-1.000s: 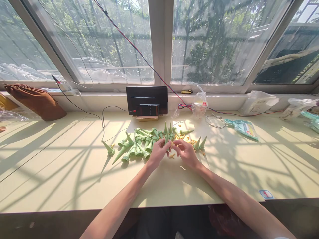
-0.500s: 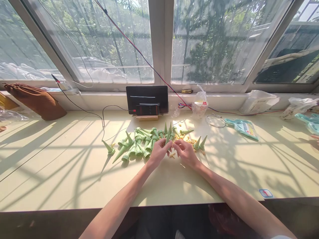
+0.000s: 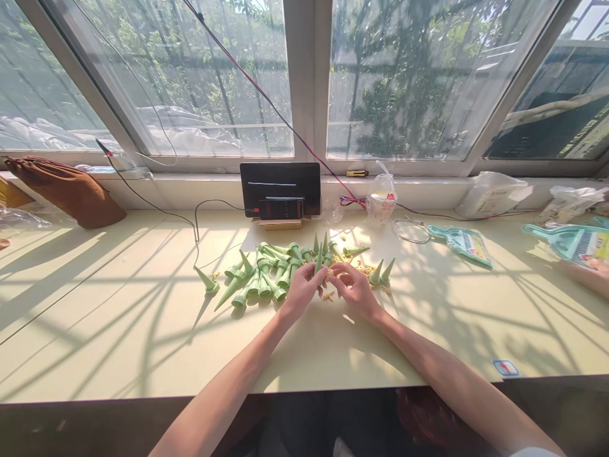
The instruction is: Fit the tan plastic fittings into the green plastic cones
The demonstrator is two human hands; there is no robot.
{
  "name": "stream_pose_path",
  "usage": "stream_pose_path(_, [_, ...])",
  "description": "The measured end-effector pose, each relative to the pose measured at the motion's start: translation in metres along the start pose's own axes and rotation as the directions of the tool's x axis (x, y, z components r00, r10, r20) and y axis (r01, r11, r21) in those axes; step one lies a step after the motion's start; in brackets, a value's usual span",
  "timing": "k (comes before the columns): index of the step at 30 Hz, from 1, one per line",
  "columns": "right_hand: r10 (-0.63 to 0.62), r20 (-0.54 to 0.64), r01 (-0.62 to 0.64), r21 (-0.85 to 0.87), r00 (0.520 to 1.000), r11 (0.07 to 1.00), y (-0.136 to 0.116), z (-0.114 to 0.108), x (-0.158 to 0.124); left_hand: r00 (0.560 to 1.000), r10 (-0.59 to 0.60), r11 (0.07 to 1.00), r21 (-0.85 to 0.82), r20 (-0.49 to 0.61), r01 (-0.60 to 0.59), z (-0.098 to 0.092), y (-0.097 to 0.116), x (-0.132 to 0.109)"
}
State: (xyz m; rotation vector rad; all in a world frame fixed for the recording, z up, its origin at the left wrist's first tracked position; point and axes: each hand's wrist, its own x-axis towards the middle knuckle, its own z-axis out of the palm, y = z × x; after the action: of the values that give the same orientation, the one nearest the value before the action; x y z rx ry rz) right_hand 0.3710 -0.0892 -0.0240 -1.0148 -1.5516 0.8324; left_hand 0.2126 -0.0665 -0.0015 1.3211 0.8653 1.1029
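My left hand point(image 3: 304, 287) is closed around a green plastic plant watering spike point(image 3: 319, 260), its point tilted upward. My right hand point(image 3: 354, 289) pinches close to the base of that spike; whatever sits between its fingertips is too small and hidden to make out. Left of my hands lies a pile of similar green spikes point(image 3: 264, 282), some with ribbed caps. Small yellow plastic pieces point(image 3: 364, 269) are scattered behind and beside my right hand, and one yellow piece point(image 3: 328, 296) lies just below my fingers. Two spikes point(image 3: 381, 273) stand point-up to the right.
Behind the pile a phone point(image 3: 280, 208) leans against a black tablet point(image 3: 280, 174). A teal dustpan-shaped item point(image 3: 461, 244) lies right, near a coiled cable point(image 3: 410, 231). At the far right another person's hand point(image 3: 592, 270) holds a similar teal item point(image 3: 566, 241). A brown bag point(image 3: 71, 193) lies left.
My hands stay almost in place, the spike still held between them. At the far right, the other person's hand and the teal item have come further into view, moving leftward.
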Motion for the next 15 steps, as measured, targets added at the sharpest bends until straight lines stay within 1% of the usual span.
stream_pose_path(6, [-0.013,0.042,0.013,0.004,0.999,1.000,-0.0034,-0.0007,-0.0001,1.000,-0.003,1.000,0.022,-0.005,0.003,0.0001,0.0006,-0.0005])
stream_pose_path(15, [0.007,0.026,-0.006,-0.038,1.000,0.999,-0.0028,0.0012,0.0005,1.000,0.004,0.999,0.040,0.012,-0.005,-0.0003,-0.0006,0.0000])
